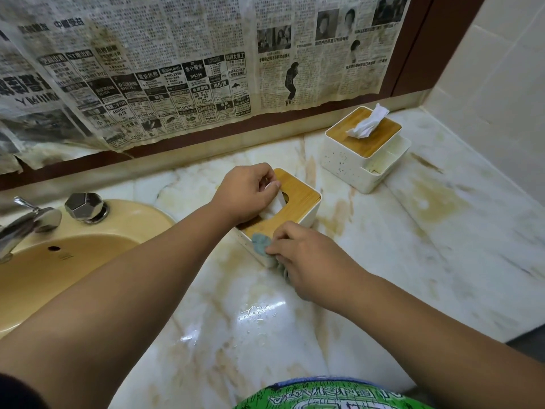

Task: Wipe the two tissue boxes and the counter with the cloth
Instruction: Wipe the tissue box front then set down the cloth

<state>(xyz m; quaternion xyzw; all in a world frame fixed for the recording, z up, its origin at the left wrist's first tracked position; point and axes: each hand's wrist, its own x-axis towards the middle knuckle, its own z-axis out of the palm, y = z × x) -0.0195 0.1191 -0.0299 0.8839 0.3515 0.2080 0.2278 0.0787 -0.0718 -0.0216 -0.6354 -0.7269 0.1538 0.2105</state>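
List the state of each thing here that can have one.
near tissue box: lid on, upright.
near tissue: partly out, pinched by left hand.
far tissue box: lid on, far tissue sticking up.
cloth: bunched against near tissue box's front corner, gripped by right hand.
counter: stained, wet patch in front.

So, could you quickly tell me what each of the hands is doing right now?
Left hand: pinching the tissue at the near box.
Right hand: gripping the cloth against that box.
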